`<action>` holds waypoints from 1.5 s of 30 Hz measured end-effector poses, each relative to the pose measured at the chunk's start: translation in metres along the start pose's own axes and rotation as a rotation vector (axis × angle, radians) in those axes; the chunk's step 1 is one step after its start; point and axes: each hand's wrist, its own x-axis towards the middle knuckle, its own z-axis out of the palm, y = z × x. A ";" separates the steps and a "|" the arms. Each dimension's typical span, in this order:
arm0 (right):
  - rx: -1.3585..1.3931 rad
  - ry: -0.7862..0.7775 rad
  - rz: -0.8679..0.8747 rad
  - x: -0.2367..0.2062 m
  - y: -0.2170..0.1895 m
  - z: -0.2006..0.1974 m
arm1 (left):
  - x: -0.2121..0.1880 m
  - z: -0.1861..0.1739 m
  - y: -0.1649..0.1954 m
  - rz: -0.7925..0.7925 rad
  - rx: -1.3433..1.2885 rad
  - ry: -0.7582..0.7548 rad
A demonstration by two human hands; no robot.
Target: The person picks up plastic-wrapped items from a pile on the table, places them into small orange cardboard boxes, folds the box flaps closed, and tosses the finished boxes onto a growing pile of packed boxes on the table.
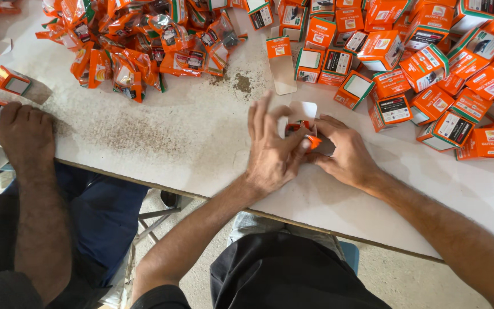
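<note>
Hands: left hand [273, 150] and right hand [338, 153] pinch a small orange carton [304, 121], flap up, fingers closed on it.
Risk: flap may crease if forced.
Co-worker's hand [23, 133]: nine o'clock.
Boxes [430, 68]: two o'clock.
Sachets [138, 40]: eleven o'clock.

Bare forearms; bare left hand [273, 151]; bare right hand [344, 154]; black garment below

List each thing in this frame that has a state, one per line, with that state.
Left hand: fingers spread, pinching the small box.
Right hand: gripping the small box from the other side.
Small box: held between both hands, white flap open and standing up.
Flat carton: unfolded, lying flat on the table.
Pile of boxes: heaped, several with open flaps.
Pile of packets: sealed, heaped loosely.
Co-worker's hand: resting at the table edge.
</note>
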 end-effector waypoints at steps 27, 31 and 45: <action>-0.234 0.139 -0.236 -0.010 -0.003 0.012 | 0.017 0.006 -0.053 -0.824 -1.153 -0.387; -0.088 0.140 -0.186 -0.011 -0.003 0.012 | 0.014 0.003 -0.034 -0.545 -0.575 -0.320; 0.077 0.115 -0.081 -0.014 0.009 0.016 | -0.008 -0.005 -0.018 -0.068 -0.430 -0.140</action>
